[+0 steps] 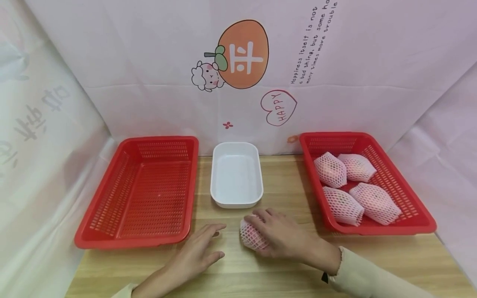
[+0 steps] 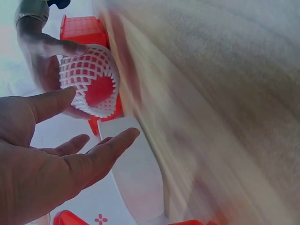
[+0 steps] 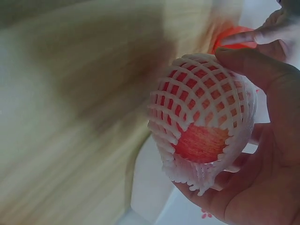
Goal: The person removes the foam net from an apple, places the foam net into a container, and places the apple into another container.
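Right grip point(image 1: 284, 236) round apple point(image 1: 251, 235), four fruits point(image 1: 374, 203) in basket point(image 1: 387, 229)

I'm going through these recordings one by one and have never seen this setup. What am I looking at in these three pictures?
There's no machine here: a person works with two bare hands. The wide picture is taken from the person's head, looking forward and down; the other two from the left and right wrists. On the wooden table stand a red left basket, a white tray and a red right basket holding four wrapped fruits. The right hand grips a net-covered red fruit; the left hand is nearby, holding nothing.
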`<state>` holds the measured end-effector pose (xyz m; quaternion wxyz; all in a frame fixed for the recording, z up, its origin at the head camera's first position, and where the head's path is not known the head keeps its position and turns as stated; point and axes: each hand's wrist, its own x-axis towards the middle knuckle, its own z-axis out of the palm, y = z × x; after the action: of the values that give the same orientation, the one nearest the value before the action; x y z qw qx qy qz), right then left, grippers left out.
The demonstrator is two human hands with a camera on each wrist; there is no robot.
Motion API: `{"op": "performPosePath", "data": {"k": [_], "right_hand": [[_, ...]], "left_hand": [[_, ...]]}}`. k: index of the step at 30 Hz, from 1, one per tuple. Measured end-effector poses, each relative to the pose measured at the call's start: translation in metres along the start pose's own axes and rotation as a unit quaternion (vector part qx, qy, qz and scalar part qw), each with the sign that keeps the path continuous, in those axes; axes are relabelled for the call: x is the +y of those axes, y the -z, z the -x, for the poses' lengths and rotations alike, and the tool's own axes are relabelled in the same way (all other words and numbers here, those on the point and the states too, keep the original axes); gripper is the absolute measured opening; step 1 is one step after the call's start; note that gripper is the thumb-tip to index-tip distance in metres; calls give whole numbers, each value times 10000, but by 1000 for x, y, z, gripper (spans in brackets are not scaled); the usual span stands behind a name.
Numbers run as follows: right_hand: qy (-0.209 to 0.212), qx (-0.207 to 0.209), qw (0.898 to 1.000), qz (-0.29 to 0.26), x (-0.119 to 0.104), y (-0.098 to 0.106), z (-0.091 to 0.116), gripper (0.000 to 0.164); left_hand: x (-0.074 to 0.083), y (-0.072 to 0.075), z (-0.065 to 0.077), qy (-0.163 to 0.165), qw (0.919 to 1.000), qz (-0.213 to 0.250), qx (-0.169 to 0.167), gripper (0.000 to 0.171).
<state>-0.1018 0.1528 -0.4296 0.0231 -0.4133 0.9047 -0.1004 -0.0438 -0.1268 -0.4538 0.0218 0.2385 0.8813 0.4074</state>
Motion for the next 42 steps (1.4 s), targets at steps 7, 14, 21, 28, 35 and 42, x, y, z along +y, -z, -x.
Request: {"op": "performPosePath", "data": {"k": [7,14,21,28,35,42], "right_hand": [[-4,-84,9999,-62,-1,-15,0,83],[-110,-139,9998,-44,-1,-21,3,90],[-171,-211,9995,-186,-1,-21,6,95],[-150,-134,9994,-294,1,-23,10,100],[-164,117,9979,-613,7,-25,18,110],[-308,399,9934,-1031,18,-26,26,118]], "left_hand": [[-3,-3,2,90,9995,-288,-89,61],[-3,-5,2,187,9996,-116,-198,61],[-3,-5,0,263,9993,-21,-259,60],[-4,-6,-1,283,9993,85,-244,61],[-4,-7,-4,314,9989,267,-228,59],[-6,-9,-6,390,9973,561,-267,55]]}}
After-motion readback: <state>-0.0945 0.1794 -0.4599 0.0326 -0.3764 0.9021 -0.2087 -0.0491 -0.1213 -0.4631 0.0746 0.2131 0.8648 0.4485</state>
